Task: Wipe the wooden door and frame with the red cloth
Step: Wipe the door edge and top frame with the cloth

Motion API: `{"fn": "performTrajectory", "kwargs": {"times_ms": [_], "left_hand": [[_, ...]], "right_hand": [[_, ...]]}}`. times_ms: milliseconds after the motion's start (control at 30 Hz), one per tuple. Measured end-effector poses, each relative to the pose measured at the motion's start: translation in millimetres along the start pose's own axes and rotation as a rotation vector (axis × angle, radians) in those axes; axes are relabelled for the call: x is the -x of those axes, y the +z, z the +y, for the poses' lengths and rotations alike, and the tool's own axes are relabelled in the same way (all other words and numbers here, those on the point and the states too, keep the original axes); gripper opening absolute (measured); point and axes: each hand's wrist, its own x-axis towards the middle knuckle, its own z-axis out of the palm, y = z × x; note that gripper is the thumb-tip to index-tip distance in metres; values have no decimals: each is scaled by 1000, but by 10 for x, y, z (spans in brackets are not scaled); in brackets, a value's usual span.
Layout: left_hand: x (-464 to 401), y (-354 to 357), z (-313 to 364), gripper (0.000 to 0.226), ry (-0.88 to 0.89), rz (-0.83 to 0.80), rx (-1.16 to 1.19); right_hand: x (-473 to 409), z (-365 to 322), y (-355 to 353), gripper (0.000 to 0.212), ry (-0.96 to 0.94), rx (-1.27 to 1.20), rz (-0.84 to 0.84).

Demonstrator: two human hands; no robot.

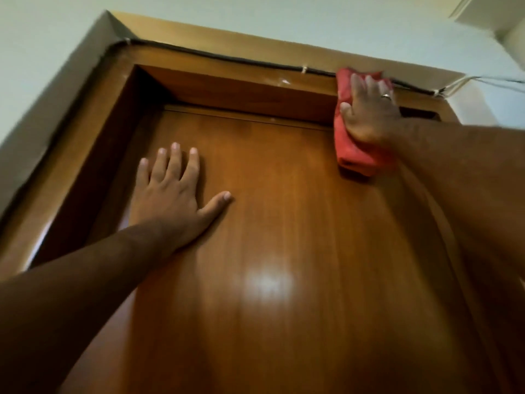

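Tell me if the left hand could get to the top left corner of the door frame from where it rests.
Probably yes: the left hand lies flat on the door, below that corner of the frame, with nothing in between.

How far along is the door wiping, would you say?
Nothing shows what is already wiped. In hand: the right hand presses the red cloth over the door's upper right corner and top frame. The left hand lies flat on the door, bare. The rest may still need wiping.
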Motion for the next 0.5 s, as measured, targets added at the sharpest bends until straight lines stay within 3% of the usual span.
{"fn": "performTrajectory", "kwargs": {"times_ms": [100, 333, 500], "left_hand": [[20, 47, -65, 103, 7, -18, 56], [-10, 98, -88, 97, 28, 22, 100], [-14, 100, -89, 98, 31, 21, 103]], "right_hand": [[84, -477, 41, 67, -46, -6, 59], [-25, -2037, 153, 70, -394, 0, 122], [-23, -2236, 187, 76, -534, 44, 124]]}}
